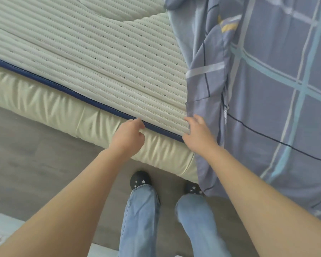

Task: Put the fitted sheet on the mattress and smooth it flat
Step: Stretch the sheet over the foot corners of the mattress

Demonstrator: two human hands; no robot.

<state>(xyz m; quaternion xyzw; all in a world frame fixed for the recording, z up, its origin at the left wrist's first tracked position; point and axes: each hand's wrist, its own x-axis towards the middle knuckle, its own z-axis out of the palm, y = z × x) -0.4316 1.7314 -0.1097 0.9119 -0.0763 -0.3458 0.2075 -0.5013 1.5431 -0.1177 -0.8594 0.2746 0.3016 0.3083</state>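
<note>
Okay, fitted sheet [267, 89] looks thin, limp, light; grab its hem by right hand [198, 134], fingers spread. Left hand [129, 136] loosely curled at mattress [93, 67] edge, gripping nothing.

A home bedroom. A ribbed white mattress [93, 58] lies on a cream padded bed base [44, 101]. A plaid sheet [278, 89] drapes over it above grey wood flooring [26, 145].

Ribbed knitted mattress [100, 58], smooth matt checked cotton sheet [276, 89], sheeny creased cream bed base [44, 101], grey wood-look floor [26, 154]
</note>
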